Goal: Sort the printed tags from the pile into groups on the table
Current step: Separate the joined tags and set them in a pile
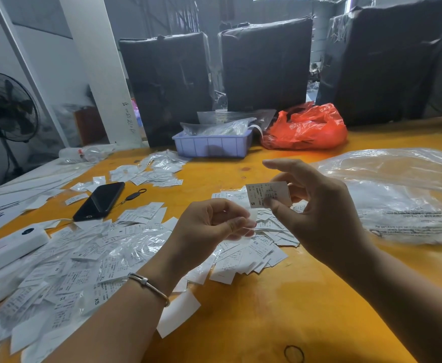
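Orange tabletop (306, 305) in a grey, dim workroom, backed at 12 o'clock by three tall bundles wrapped in black plastic (265, 65), with a white pillar (102, 74) at 11 and a standing fan (6, 107) at 9.

Lilac plastic tray (212, 145) toward 12 o'clock, filled with clear bags of small items, contents too blurred to tell. Just beside it at 1 o'clock, a crumpled red plastic bag (306, 128), contents hidden. Large clear printed bag (398, 195) lying flat at 3 o'clock.

Raised at centre: right hand (319, 205), thumb and fingers pinching a single printed tag (267, 193) marked "S", index finger extended above it. Left hand (209, 226), wrist ringed by a metal bangle (149, 286), fingers curled and pinching a small clear sleeve (248, 229), just below and left of the tag.

Beneath the hands, a fanned group of tags (248, 258) resting on the tabletop. Spread from 7 to 9 o'clock, the main pile of tags (78, 265), mixed with clear sleeves, sizes "XS" and "XL" legible on some. Smaller scatter (157, 171) at 11 o'clock.

Black phone (99, 201) face up at 10 o'clock, white device (10, 247) at 9, black elastic band (294, 354) at 6, near the tabletop edge.
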The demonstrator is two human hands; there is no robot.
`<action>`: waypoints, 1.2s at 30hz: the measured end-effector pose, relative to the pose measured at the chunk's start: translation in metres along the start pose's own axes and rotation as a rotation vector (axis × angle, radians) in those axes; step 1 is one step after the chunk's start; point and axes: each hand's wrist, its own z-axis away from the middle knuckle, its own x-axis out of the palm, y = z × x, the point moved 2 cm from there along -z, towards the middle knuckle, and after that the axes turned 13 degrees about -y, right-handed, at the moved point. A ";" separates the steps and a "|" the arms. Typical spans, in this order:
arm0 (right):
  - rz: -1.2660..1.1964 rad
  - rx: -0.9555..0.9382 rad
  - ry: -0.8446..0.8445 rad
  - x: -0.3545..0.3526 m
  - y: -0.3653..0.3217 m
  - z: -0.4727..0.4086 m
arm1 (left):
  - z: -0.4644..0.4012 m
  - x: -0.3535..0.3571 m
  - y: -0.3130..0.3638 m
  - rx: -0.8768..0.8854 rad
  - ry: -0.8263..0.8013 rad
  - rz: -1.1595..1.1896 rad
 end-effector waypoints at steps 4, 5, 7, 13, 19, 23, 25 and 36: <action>0.077 -0.001 -0.053 0.003 -0.001 0.001 | 0.002 0.001 0.001 0.002 -0.002 0.005; 0.090 -0.001 -0.059 0.003 0.000 0.001 | 0.002 0.002 0.002 0.002 -0.003 0.003; 0.106 0.009 -0.077 0.003 0.000 0.001 | 0.002 0.002 0.002 0.000 -0.008 -0.003; 0.146 0.082 -0.191 0.006 0.005 0.000 | 0.000 0.004 -0.001 -0.037 -0.051 -0.123; 0.019 0.093 -0.386 0.010 0.008 0.000 | 0.000 0.005 -0.003 -0.082 -0.118 -0.169; -0.022 0.148 -0.421 0.009 0.010 -0.002 | 0.000 0.006 -0.002 -0.087 -0.143 -0.175; -0.034 0.152 -0.435 0.006 0.012 -0.003 | 0.000 0.007 -0.002 -0.088 -0.148 -0.170; -0.290 0.215 -0.251 0.004 0.020 -0.005 | 0.000 0.004 0.002 -0.059 -0.039 -0.120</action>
